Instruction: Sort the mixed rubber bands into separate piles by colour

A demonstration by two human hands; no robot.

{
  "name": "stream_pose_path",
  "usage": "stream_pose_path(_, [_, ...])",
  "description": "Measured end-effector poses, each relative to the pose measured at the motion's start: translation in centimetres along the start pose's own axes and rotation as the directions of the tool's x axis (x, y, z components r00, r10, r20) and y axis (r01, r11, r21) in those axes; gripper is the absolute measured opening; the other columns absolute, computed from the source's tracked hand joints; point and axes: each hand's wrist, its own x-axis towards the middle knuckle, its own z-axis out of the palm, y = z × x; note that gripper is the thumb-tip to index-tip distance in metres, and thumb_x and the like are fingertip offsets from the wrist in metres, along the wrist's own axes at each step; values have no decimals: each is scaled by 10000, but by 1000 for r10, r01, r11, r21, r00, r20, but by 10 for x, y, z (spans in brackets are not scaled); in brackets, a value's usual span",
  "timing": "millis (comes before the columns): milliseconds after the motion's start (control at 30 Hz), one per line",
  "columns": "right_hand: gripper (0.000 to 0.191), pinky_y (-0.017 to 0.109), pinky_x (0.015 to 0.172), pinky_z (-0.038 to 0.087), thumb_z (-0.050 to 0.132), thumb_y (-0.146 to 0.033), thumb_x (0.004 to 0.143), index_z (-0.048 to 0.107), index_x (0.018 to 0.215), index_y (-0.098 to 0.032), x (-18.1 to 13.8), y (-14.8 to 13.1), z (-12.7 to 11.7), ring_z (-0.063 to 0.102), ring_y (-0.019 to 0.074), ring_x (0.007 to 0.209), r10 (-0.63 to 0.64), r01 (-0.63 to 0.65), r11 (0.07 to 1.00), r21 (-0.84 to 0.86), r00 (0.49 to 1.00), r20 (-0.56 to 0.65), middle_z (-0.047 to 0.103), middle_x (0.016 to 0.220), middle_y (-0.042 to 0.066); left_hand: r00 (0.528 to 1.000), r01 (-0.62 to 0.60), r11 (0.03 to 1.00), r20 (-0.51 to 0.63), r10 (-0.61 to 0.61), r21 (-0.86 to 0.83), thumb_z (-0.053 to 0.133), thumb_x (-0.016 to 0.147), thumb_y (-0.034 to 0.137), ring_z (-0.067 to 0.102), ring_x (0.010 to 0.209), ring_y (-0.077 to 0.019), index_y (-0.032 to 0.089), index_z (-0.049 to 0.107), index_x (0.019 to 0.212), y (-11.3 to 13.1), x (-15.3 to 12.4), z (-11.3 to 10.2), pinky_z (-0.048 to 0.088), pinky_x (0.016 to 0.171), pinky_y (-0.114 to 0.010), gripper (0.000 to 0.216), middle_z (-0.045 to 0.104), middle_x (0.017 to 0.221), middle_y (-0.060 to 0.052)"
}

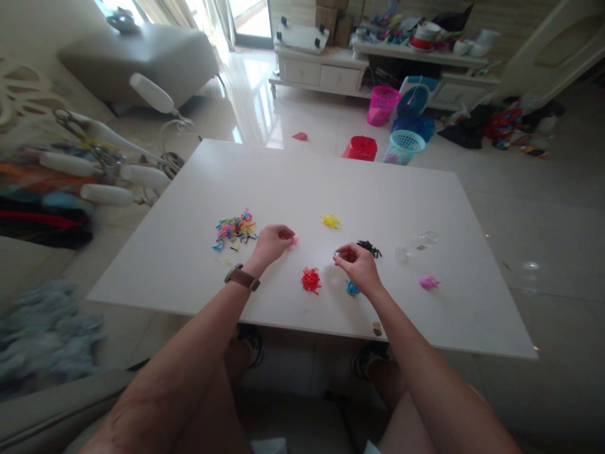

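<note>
On the white table (198,252) lies a mixed pile of small coloured rubber bands (235,228) at the left. Sorted little heaps lie around it: yellow (331,221), black (369,248), red (311,280), blue (352,289) and pink (293,241). My left hand (271,244), with a brown watch on its wrist, has its fingers pinched at the pink heap. My right hand (358,265) is pinched on a small blue band, between the black and blue heaps.
A clear plastic bottle (416,244) lies on the table's right part, with a pink object (428,282) nearer me. On the floor beyond are a red tub (360,148) and pink (382,104) and teal (403,146) baskets. A rack with white handles (113,183) stands left.
</note>
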Motion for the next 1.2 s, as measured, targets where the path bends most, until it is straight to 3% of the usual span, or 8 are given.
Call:
stream_pose_path(133, [215, 344, 716, 591, 748, -353, 748, 676, 874, -194, 1, 0, -4, 694, 198, 714, -10, 10, 1000, -9, 1000, -13, 708, 753, 38, 997, -29, 995, -64, 36, 97, 680, 702, 177, 686, 722, -193, 148, 765, 801, -14, 1, -10, 521, 699, -293, 134, 748, 755, -70])
stream_pose_path(300, [220, 350, 714, 591, 754, -365, 751, 671, 866, -197, 1, -1, -4, 695, 199, 706, -10, 10, 1000, 3, 1000, -15, 709, 753, 37, 996, -12, 991, -86, 24, 133, 677, 724, 191, 696, 733, -203, 164, 771, 799, -11, -3, -13, 525, 713, -303, 124, 755, 767, -70])
stream_pose_path(433, [222, 354, 715, 589, 754, -367, 752, 678, 860, -190, 3, 0, -4, 694, 203, 712, -15, 15, 1000, -6, 1000, -18, 714, 764, 47, 1000, -18, 999, -10, 17, -46, 701, 731, 237, 701, 768, -204, 158, 759, 812, -5, -5, -8, 538, 748, -317, 127, 759, 795, -77])
stream_pose_path(633, [195, 335, 711, 573, 754, -348, 744, 691, 838, -189, 4, 0, -1, 686, 198, 726, -18, 17, 999, -30, 1000, -25, 721, 777, 49, 982, 91, 922, 186, -22, -376, 778, 681, 268, 713, 795, -201, 137, 731, 973, 3, -11, 12, 551, 763, -333, 323, 762, 853, -100])
stream_pose_path(833, [173, 331, 707, 553, 737, -344, 759, 711, 836, -192, 4, -2, 1, 681, 197, 716, -12, 12, 999, -40, 1000, -7, 733, 769, 46, 963, 118, 903, 271, -2, -412, 749, 736, 294, 709, 802, -188, 133, 758, 887, 14, -17, 27, 553, 820, -342, 221, 762, 838, -99])
stream_pose_path(1100, [155, 327, 710, 534, 713, -332, 764, 735, 819, -189, 5, -4, 1, 675, 201, 726, -34, 32, 999, -42, 999, -36, 737, 787, 55, 957, 116, 892, 289, 17, -436, 742, 739, 259, 703, 776, -175, 145, 770, 873, 20, -18, 47, 554, 768, -313, 178, 753, 780, -83])
stream_pose_path(1200, [166, 322, 694, 530, 710, -345, 764, 720, 828, -192, 7, -5, -3, 668, 198, 716, -23, 19, 999, -51, 997, -73, 728, 779, 52, 969, 152, 870, 243, -38, -470, 752, 716, 223, 702, 778, -178, 144, 774, 880, 22, -12, 62, 552, 776, -322, 184, 755, 799, -93])
